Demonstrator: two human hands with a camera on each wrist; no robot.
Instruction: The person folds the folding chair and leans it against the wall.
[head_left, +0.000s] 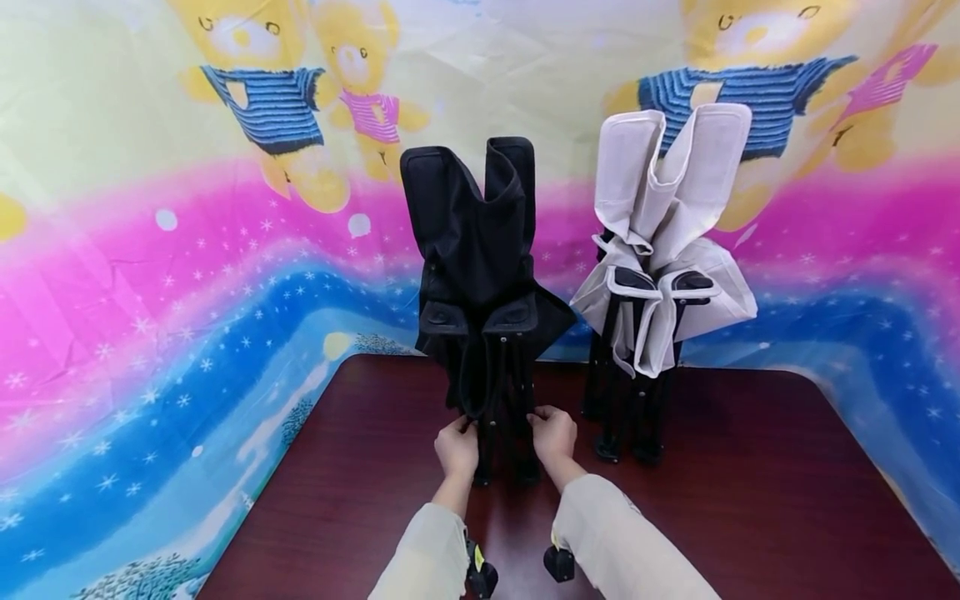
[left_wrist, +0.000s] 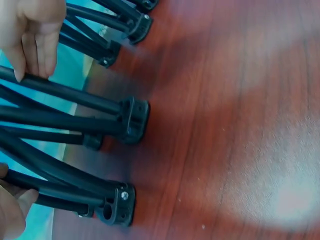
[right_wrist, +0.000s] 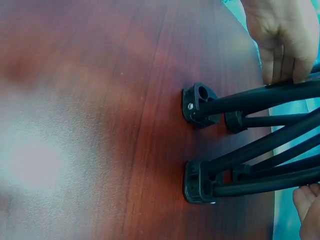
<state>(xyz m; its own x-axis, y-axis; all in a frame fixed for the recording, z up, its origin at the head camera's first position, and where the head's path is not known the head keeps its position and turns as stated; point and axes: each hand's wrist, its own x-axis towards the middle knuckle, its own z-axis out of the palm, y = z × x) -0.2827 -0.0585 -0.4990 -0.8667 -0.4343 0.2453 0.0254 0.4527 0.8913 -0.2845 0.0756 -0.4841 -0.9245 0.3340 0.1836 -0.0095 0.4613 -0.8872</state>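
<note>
A black folding chair [head_left: 480, 242] stands folded upright on the table, its fabric bunched above a cluster of thin legs. My left hand [head_left: 456, 447] pinches a leg on its left side, low down. On the opposite side, my right hand [head_left: 553, 433] holds another leg between thumb and fingers. The left wrist view shows black tube legs [left_wrist: 60, 120] ending in plastic feet [left_wrist: 132, 120] on the wood. In the right wrist view, the left hand [right_wrist: 282, 40] is at the top and part of the right hand [right_wrist: 310, 210] at the lower right edge.
A second folded chair with white fabric [head_left: 667, 183] stands to the right on the dark red-brown table [head_left: 787, 475]. Behind the table hangs a printed cloth [head_left: 187, 317] with cartoon bears. Black wrist devices [head_left: 558, 563] hang below both sleeves.
</note>
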